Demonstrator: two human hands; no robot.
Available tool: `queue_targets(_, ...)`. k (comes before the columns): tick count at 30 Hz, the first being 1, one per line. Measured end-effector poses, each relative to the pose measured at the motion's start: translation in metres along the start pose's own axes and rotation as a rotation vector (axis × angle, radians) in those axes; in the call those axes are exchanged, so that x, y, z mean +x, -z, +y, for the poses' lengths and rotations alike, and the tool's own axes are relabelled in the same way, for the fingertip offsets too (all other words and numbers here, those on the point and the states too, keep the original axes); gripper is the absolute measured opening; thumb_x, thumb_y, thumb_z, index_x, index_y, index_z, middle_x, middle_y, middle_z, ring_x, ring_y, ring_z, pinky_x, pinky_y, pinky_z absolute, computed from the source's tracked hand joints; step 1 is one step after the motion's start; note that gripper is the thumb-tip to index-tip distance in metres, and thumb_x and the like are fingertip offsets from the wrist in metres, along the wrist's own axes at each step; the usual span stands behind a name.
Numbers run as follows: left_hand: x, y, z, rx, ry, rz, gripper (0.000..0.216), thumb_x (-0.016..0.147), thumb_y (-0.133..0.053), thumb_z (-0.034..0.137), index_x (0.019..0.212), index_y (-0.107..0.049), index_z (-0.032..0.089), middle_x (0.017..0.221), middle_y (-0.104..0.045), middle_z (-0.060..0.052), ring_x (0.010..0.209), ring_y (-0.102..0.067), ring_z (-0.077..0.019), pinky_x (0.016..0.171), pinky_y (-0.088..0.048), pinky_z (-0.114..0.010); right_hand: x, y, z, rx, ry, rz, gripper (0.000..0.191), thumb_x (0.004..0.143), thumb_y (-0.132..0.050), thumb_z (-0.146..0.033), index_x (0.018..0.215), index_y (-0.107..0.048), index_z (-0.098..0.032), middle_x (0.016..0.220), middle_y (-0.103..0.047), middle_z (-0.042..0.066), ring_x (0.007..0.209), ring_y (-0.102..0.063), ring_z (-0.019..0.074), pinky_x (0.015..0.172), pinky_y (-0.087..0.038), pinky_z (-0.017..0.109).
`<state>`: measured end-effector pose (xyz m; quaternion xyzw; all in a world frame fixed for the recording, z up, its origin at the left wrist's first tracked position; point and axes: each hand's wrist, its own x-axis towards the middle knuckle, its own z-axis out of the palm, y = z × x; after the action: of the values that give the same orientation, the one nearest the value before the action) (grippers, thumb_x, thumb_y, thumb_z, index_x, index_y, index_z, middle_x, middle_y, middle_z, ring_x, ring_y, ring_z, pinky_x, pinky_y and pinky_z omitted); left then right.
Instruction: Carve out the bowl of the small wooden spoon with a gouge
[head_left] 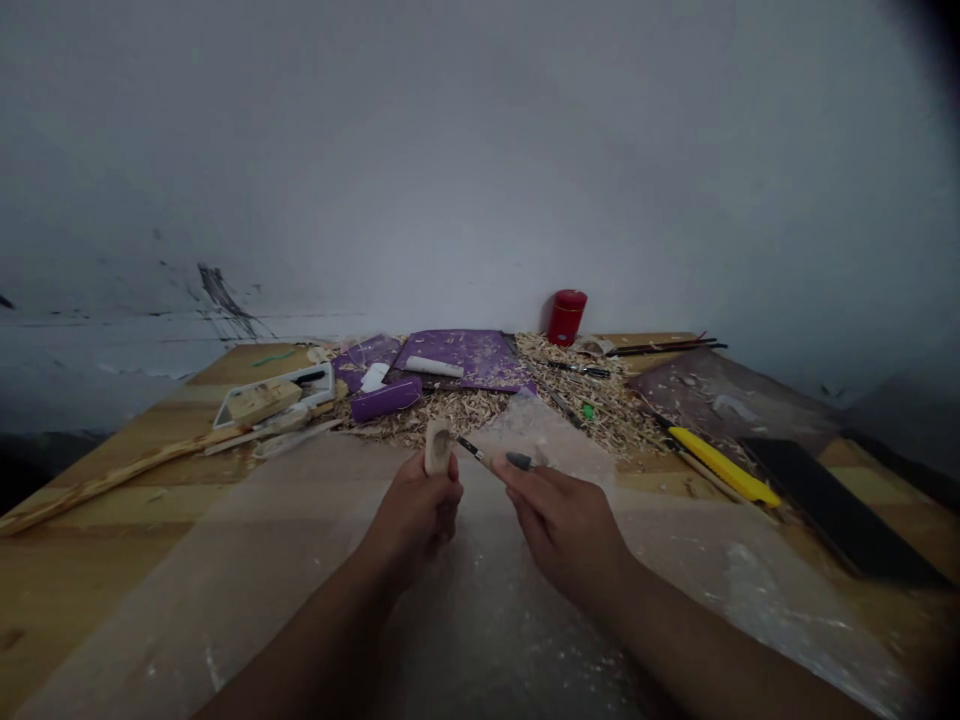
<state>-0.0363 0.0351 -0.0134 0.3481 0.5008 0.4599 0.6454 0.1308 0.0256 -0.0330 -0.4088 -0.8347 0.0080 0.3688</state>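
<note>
My left hand (424,510) is closed around a pale piece of carved wood (437,447). The wood stands upright, and a rounded hollow shows near its top. My right hand (559,520) grips a slim carving tool (471,448) with a dark, narrow blade and a light handle. Its tip points at the wood from the right, very close to it; whether they touch I cannot tell. A small dark grey pointed thing (518,460) shows just above my right fingers. Both hands are over a clear plastic sheet (300,560).
Wood shavings (465,408) cover the table's back, around a purple folder (480,350) and purple roll (386,399). A red canister (567,318) stands by the wall. On the right lie a yellow cutter (724,466) and dark slab (840,510); on the left, a white tray (328,383) and long stick (112,480).
</note>
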Motion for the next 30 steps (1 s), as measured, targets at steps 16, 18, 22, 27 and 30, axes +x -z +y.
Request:
queue_targets(16, 0.0, -0.004, -0.002, 0.154, -0.097, 0.072, 0.018, 0.06, -0.054, 0.018, 0.071, -0.04, 0.021, 0.035, -0.033, 0.013, 0.028, -0.026, -0.0044, 0.029, -0.023, -0.015, -0.002, 0.007, -0.006, -0.188, 0.048, -0.068, 0.04, 0.082, -0.04, -0.014, 0.121, -0.049, -0.02, 0.067, -0.055, 0.002, 0.057, -0.05, 0.0139, 0.052, -0.036, 0.024)
queue_targets(18, 0.001, -0.004, -0.003, 0.166, -0.111, 0.067, 0.017, 0.061, -0.054, 0.018, 0.072, -0.04, 0.021, 0.035, -0.033, 0.013, 0.028, -0.027, -0.0048, 0.029, -0.024, -0.016, -0.003, 0.007, -0.006, -0.212, 0.054, -0.074, 0.04, 0.083, -0.04, -0.015, 0.122, -0.048, -0.021, 0.066, -0.053, 0.001, 0.057, -0.048, 0.0137, 0.052, -0.034, 0.024)
queue_targets(22, 0.001, -0.002, -0.004, 0.2, -0.126, 0.058, 0.016, 0.064, -0.053, 0.018, 0.073, -0.04, 0.021, 0.037, -0.033, 0.013, 0.029, -0.027, -0.0045, 0.03, -0.025, -0.015, -0.003, 0.008, -0.007, -0.266, 0.066, -0.094, 0.041, 0.083, -0.04, -0.016, 0.124, -0.046, -0.022, 0.066, -0.052, 0.001, 0.057, -0.047, 0.0138, 0.051, -0.032, 0.024)
queue_targets(27, 0.0, -0.001, -0.004, 0.268, -0.13, 0.061, 0.014, 0.066, -0.052, 0.02, 0.073, -0.04, 0.021, 0.04, -0.035, 0.012, 0.03, -0.029, -0.0045, 0.033, -0.026, -0.016, -0.002, 0.011, -0.011, -0.338, 0.091, -0.101, 0.042, 0.081, -0.042, -0.014, 0.122, -0.047, -0.021, 0.064, -0.052, 0.001, 0.055, -0.047, 0.0146, 0.049, -0.031, 0.025)
queue_targets(30, 0.001, 0.001, -0.006, 0.337, -0.15, 0.08, 0.012, 0.066, -0.052, 0.02, 0.073, -0.043, 0.021, 0.043, -0.037, 0.01, 0.032, -0.031, -0.0057, 0.035, -0.025, -0.017, -0.001, 0.014, -0.015, -0.394, 0.091, -0.127, 0.044, 0.078, -0.044, -0.013, 0.121, -0.048, -0.021, 0.064, -0.053, 0.001, 0.054, -0.049, 0.0155, 0.047, -0.031, 0.026)
